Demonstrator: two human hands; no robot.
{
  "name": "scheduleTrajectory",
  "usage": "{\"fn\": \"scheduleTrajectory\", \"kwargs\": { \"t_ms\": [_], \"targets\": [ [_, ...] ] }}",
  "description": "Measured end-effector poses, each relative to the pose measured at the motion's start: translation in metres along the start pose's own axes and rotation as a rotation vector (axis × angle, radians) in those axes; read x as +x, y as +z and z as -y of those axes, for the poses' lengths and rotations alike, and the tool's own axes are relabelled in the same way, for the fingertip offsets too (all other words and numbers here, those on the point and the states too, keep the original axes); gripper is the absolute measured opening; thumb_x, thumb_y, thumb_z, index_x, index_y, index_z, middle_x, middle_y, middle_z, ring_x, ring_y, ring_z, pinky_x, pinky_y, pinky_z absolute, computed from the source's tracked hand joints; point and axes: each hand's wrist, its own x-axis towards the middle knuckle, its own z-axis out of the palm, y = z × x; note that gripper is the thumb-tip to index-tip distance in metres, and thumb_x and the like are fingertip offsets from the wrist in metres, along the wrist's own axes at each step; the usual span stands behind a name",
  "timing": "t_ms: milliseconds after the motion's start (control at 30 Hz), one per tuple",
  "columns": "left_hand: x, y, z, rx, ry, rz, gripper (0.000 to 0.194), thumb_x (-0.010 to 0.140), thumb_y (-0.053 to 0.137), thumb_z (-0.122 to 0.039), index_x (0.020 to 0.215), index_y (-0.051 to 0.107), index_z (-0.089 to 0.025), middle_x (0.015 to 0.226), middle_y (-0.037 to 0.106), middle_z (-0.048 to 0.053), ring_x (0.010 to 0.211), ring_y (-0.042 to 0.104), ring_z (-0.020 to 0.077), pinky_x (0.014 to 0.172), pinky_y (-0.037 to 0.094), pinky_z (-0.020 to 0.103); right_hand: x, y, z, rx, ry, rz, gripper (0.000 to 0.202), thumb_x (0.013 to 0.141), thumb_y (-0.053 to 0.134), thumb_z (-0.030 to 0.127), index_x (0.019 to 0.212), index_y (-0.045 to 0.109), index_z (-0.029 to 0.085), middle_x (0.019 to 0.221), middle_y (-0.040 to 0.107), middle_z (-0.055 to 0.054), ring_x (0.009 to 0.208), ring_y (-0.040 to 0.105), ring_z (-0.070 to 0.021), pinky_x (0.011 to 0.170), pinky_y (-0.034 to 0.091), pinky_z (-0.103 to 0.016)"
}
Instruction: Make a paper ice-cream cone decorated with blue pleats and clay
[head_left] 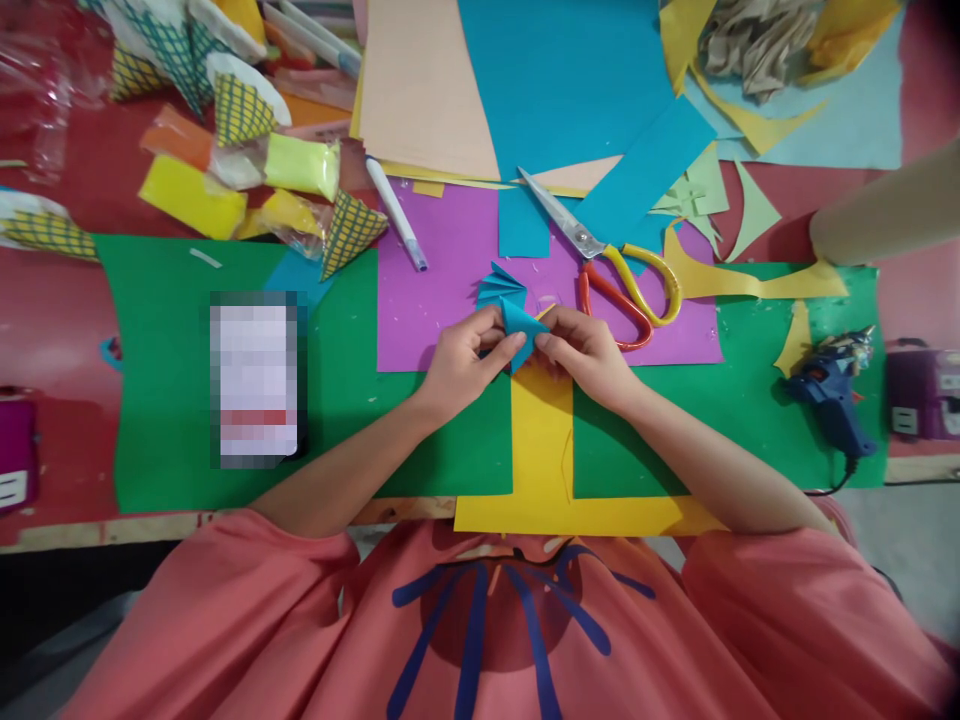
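Between my two hands is a small piece of folded blue paper, creased into pointed flaps. My left hand pinches its left side, thumb in front. On the other side my right hand grips the right corner between thumb and fingers. Just behind the fingers lies a pleated blue paper fan on the purple sheet. Scissors with one red and one yellow handle rest open beyond my right hand. Below the hands runs a yellow paper strip over the green sheet.
A blurred-out phone-like rectangle lies at left. A blue glue gun with its cord is at right. A white marker, clay packets, blue and peach sheets, and yellow and green scraps cover the far side.
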Motion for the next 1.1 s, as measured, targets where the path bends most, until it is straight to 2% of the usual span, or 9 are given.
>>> {"fn": "scheduleTrajectory", "kwargs": {
  "t_ms": [333,533,867,1100],
  "targets": [
    [-0.002,0.001,0.002,-0.119,0.038,0.068,0.042,0.08,0.068,-0.058,0.077,0.053,-0.02,0.067,0.067,-0.003,0.062,0.067,0.012,0.055,0.054,0.021,0.0,-0.006,0.008,0.15,0.058,0.063,0.026,0.082,0.067,0.037,0.071,0.057,0.016,0.058,0.06,0.004,0.044,0.049,-0.0043,0.042,0.035,-0.017],
    [-0.003,0.0,0.004,-0.074,0.062,0.078,0.038,0.083,0.067,-0.055,0.088,0.056,-0.019,0.069,0.069,-0.002,0.063,0.07,0.0127,0.055,0.055,0.02,0.0,-0.007,0.008,0.169,0.041,0.091,0.016,0.083,0.062,0.027,0.073,0.057,0.016,0.06,0.061,0.004,0.046,0.05,-0.0039,0.043,0.038,-0.016],
    [0.001,-0.004,0.001,-0.152,0.067,0.089,0.033,0.079,0.074,-0.051,0.087,0.067,-0.02,0.071,0.07,-0.002,0.064,0.071,0.0133,0.06,0.06,0.024,0.0,-0.012,0.002,0.228,0.167,0.057,0.015,0.08,0.065,0.026,0.071,0.057,0.015,0.056,0.062,0.003,0.041,0.051,-0.0041,0.037,0.033,-0.014],
    [0.001,-0.004,0.005,-0.156,0.184,0.081,0.024,0.08,0.074,-0.046,0.083,0.071,-0.022,0.071,0.071,-0.001,0.061,0.068,0.0116,0.056,0.057,0.023,0.001,-0.012,0.004,0.223,0.12,0.119,0.017,0.081,0.068,0.03,0.078,0.062,0.014,0.06,0.065,0.003,0.044,0.055,-0.0039,0.038,0.035,-0.014]
  ]
}}
